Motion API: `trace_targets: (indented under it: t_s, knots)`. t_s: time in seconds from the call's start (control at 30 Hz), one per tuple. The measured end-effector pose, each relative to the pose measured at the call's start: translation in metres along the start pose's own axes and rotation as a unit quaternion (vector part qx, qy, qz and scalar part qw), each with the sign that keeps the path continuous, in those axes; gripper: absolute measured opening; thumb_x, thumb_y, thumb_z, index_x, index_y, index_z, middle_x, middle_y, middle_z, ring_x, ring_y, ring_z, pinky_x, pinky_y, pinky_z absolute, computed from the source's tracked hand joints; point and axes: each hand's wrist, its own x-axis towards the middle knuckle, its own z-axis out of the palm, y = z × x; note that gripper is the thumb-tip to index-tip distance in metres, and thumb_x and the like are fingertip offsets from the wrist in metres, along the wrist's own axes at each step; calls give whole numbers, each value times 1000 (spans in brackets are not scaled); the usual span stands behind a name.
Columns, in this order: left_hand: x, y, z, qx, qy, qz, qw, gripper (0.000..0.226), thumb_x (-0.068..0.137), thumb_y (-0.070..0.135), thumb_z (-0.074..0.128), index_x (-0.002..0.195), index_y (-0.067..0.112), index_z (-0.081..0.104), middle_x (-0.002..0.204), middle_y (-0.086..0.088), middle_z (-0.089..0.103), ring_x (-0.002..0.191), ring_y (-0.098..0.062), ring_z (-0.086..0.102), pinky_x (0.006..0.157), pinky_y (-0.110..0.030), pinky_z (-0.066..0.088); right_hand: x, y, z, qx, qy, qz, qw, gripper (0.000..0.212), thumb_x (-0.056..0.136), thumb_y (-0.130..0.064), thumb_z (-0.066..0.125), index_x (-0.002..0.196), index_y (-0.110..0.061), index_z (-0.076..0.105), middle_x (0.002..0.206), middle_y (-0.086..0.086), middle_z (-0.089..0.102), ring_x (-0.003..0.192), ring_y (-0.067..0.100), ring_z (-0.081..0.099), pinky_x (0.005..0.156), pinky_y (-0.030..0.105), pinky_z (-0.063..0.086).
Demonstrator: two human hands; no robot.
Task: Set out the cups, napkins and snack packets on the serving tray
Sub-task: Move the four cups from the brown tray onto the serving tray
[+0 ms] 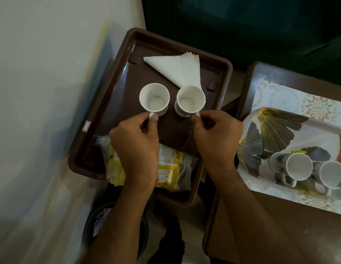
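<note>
A brown serving tray holds two white cups side by side near its middle. My left hand pinches the handle of the left cup. My right hand pinches the handle of the right cup. Both cups stand upright on the tray floor and look empty. A fanned stack of white napkins lies behind them, its near corner touching the right cup. Yellow snack packets lie at the tray's near edge, partly hidden under my left hand.
To the right stands a brown table with a white patterned mat. On it rests a decorated tray with gold and grey leaf prints, carrying two more mugs. A pale wall is on the left. A dark bin sits below.
</note>
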Motion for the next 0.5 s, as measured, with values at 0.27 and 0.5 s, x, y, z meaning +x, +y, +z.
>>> trace_targets:
  t_s: [0.27, 0.5]
  knots:
    - [-1, 10, 0, -16, -2, 21, 1000, 10, 95, 20, 77, 100, 13, 83, 82, 2, 80, 68, -4, 72, 66, -17, 57, 8, 3, -14, 0, 29, -17, 999, 6, 84, -17, 81, 87, -13, 82, 77, -1, 77, 67, 11, 69, 65, 24, 57]
    - [-60, 57, 37, -11, -55, 53, 997, 11, 96, 22, 76, 93, 14, 83, 77, 5, 78, 65, -4, 70, 60, -10, 48, 14, 57, -90, -14, 67, -11, 998, 10, 83, -22, 82, 88, -13, 82, 81, 1, 79, 71, 14, 73, 69, 35, 61]
